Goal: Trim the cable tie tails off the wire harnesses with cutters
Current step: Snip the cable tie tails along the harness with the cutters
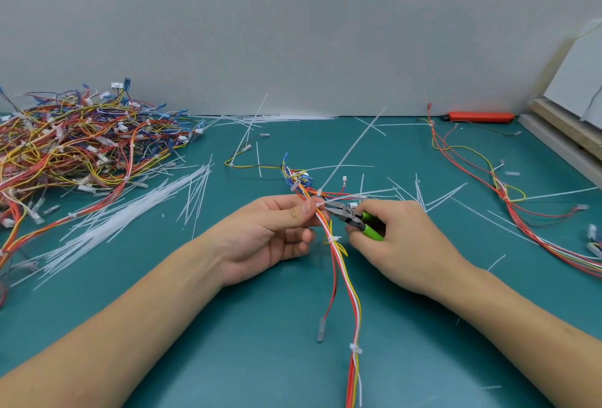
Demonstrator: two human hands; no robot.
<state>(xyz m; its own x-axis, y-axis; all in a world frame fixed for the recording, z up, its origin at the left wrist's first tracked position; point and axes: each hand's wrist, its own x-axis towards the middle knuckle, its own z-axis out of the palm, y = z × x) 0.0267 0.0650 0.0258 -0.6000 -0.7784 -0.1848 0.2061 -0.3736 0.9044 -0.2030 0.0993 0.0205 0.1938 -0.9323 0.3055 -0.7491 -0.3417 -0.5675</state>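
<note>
While my left hand (277, 228) pinches the red, yellow and white wire harness (342, 277) between thumb and fingers, the bundle is held taut and raised off the teal work mat (244, 326), so the white cable tie (321, 204) at the pinch presents its tail clear of the wires. My right hand (397, 238) grips the green-handled cutters (351, 217), nose aimed left at that tie; whether the blades have met on the tail I cannot tell. The harness's long axis runs from near me away towards the wall, leaning slightly left. The tail appears to project rightward across it. Ties nearer me look trimmed.
</note>
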